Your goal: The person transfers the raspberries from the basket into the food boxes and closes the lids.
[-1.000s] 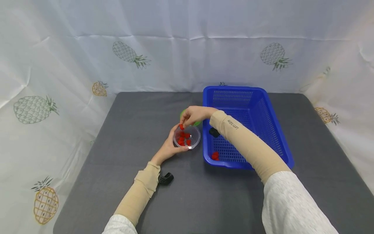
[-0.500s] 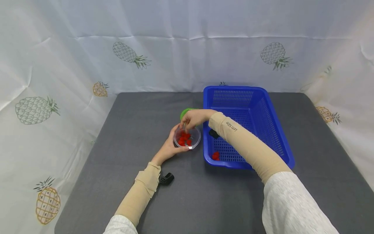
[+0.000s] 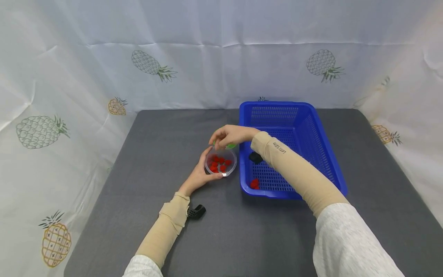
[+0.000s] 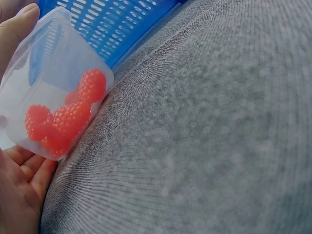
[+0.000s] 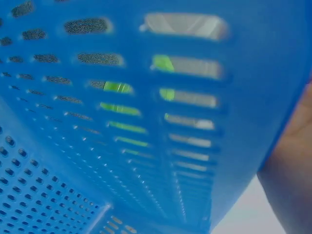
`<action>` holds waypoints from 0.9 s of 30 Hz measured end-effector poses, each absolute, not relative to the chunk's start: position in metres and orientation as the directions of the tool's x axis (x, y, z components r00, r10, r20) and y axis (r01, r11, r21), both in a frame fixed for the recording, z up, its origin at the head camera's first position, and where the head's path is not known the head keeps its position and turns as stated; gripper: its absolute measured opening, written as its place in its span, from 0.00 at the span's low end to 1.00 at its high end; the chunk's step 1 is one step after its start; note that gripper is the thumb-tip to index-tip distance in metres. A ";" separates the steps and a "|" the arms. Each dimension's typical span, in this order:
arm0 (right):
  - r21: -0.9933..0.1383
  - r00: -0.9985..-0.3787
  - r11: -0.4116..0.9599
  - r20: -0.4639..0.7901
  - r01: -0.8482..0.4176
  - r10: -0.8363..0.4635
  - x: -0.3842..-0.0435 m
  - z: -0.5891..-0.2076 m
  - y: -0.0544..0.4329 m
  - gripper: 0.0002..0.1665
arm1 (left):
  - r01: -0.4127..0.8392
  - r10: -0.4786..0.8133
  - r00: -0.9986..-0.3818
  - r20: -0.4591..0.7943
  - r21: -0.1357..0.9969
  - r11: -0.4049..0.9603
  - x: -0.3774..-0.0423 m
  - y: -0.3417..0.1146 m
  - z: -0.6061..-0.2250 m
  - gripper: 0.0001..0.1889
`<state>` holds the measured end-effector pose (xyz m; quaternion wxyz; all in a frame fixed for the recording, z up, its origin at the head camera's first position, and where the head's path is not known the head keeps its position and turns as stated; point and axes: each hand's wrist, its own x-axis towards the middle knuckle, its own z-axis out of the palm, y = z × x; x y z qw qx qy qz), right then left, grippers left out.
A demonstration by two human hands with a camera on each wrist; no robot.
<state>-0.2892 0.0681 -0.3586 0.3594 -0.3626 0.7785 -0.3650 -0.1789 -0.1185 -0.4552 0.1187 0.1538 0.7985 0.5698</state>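
Note:
My left hand (image 3: 200,177) holds a round clear plastic container (image 3: 233,161) from its left side, thumb at the near rim and fingers round the far side. Inside lie several red raspberries (image 3: 223,168), seen through the wall in the left wrist view, where the raspberries (image 4: 71,119) rest at the bottom. My right hand (image 3: 232,134) hovers just over the container's far rim, fingers loosely bent, with no raspberry showing between them. Behind it, partly hidden, is a green lid (image 3: 231,146), also seen in the right wrist view through the basket slots.
A blue slotted basket (image 3: 327,154) stands right of the container, beneath my right forearm. Red raspberries (image 3: 254,184) lie in its near left corner. The grey table (image 3: 166,154) ends at a pineapple-print curtain (image 3: 221,73) at the back and sides.
The right hand lowered a raspberry into the container and let it go. Now it has risen slightly back from among the raspberries. The left hand and container stay in place.

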 end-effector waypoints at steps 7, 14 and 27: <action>-0.925 -0.498 0.336 -0.211 -0.175 -0.841 -0.284 -0.356 0.086 0.19 | 0.097 0.376 -0.926 -0.023 0.950 0.296 -0.178 -0.119 -0.455 0.52; -0.964 -0.565 0.236 -0.129 -0.120 -0.815 -0.273 -0.351 0.113 0.18 | 0.127 0.384 -0.923 0.006 0.949 0.289 -0.179 -0.117 -0.455 0.52; -0.979 -0.629 0.205 -0.158 -0.002 -0.761 -0.268 -0.374 0.173 0.13 | 0.197 0.400 -0.912 0.085 0.949 0.247 -0.180 -0.117 -0.456 0.50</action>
